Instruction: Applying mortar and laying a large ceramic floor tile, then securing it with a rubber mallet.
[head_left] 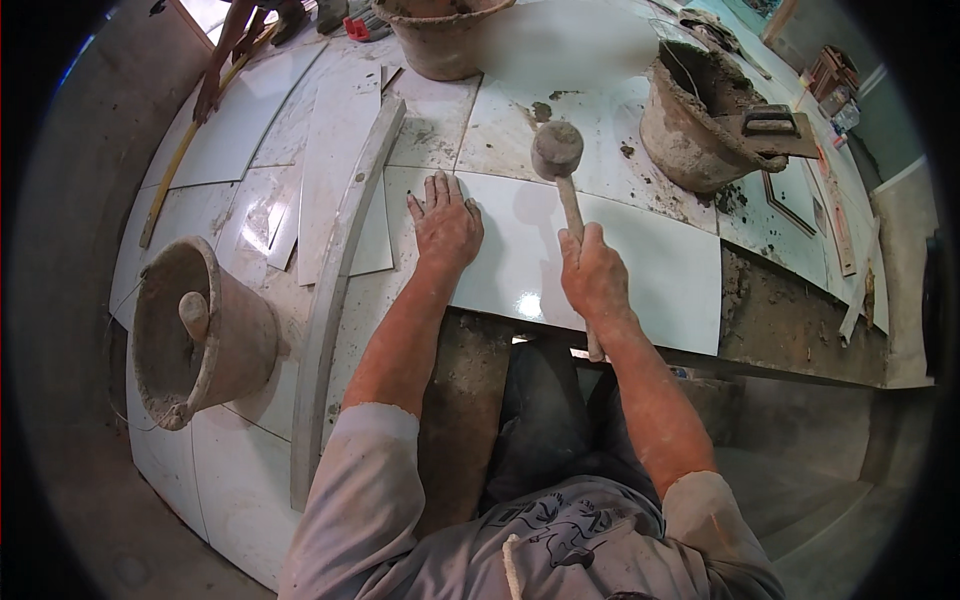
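Note:
My left hand point(447, 225) lies palm down with fingers spread on a glossy white tile point(660, 260) in front of me, near the left part of its far edge. My right hand point(595, 265) grips the handle of a dusty, pale-headed mallet point(556, 150), whose head is held up over the tile's far side. A long grey straightedge bar point(345, 230) runs lengthwise just left of my left arm. Below the tile's near edge is a rough, dark surface point(470, 360).
Mortar-crusted buckets stand left point(245, 335), top centre point(440, 45) and right point(680, 135); the right one carries a trowel point(790, 140). Loose tile pieces point(320, 170) lie left of centre. A co-worker's hand point(207, 97) is at upper left near a long yellow bar point(160, 205). Rough bed point(790, 330) shows right.

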